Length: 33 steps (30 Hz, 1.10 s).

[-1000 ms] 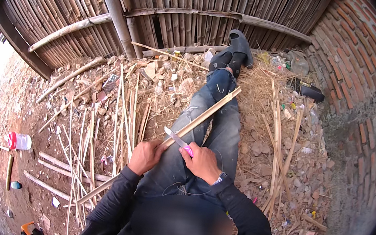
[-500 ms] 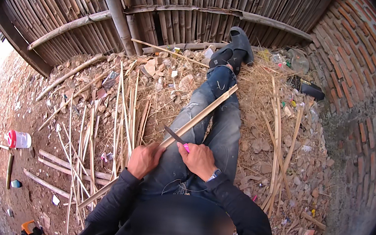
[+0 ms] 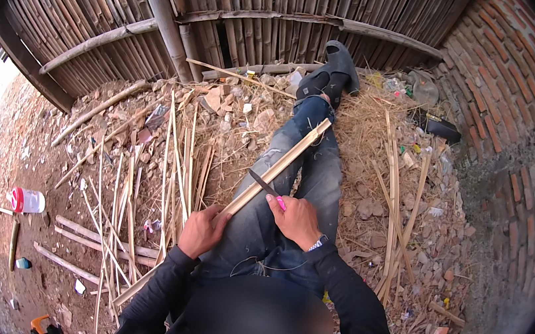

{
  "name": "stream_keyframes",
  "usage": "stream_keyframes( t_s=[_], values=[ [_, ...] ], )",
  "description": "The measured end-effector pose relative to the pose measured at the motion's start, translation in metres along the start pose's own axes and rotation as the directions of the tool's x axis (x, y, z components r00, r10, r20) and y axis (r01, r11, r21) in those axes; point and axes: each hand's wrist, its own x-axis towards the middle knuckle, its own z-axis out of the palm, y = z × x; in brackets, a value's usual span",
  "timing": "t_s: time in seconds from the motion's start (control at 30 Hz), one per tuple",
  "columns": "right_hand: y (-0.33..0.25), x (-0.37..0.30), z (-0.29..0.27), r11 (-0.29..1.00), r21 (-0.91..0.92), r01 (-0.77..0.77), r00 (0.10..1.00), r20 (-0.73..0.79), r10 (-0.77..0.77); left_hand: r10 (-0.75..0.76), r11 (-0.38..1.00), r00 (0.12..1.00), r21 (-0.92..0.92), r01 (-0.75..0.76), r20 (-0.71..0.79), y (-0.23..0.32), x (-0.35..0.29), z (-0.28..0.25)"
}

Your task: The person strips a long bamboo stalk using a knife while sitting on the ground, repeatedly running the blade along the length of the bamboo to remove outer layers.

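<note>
A long split bamboo strip (image 3: 281,163) slants across my legs, from beside my left forearm up toward my feet. Fingers wrapped round its lower part, my left hand (image 3: 203,231) grips it over my thigh. My right hand (image 3: 297,221) is closed round the pink handle of a knife (image 3: 267,184). The dark blade lies across the strip, a little farther up than my left hand, its tip reaching past the strip's left edge. A thin curled fibre hangs near the strip's far end. My jeans-clad legs (image 3: 317,173) stretch out ahead, crossed at the ankles.
Several loose bamboo strips (image 3: 172,155) lie left of my legs, with bamboo poles (image 3: 105,240) among them. More strips (image 3: 394,196) lie on the right. A white and red bucket (image 3: 27,200) stands far left. A bamboo fence (image 3: 256,39) and brick wall (image 3: 510,96) border the rubble.
My right hand and the knife have moved up and slightly right along the strip. The strip's far end has shifted slightly left, while my left hand still grips it.
</note>
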Motion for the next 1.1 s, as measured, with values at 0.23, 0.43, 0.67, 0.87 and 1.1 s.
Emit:
stream_keyframes(
  t_s=[0.23,0.43,0.67,0.87,1.1],
  values=[
    [-0.006,-0.025,0.001,0.99,0.137,0.035,0.998,-0.049,-0.029,-0.062,0.996,0.998,-0.065,0.063,0.004,0.008,0.024,0.013],
    [0.009,-0.044,-0.005,0.997,0.065,-0.049,0.998,0.046,0.046,-0.059,0.997,0.998,-0.06,0.058,-0.01,0.008,0.026,0.021],
    [0.011,-0.051,0.006,0.998,0.031,-0.05,0.999,0.016,0.049,-0.028,0.999,0.999,0.027,0.029,-0.031,0.009,0.023,0.023],
    [0.009,-0.056,0.009,1.0,0.004,0.009,1.0,-0.002,-0.009,-0.003,1.0,0.998,0.017,0.004,-0.057,0.009,0.021,0.027],
    [0.01,-0.055,0.009,0.997,0.054,0.051,0.998,-0.029,-0.05,0.023,0.998,0.997,0.052,-0.019,-0.079,0.017,0.022,0.028]
  ],
)
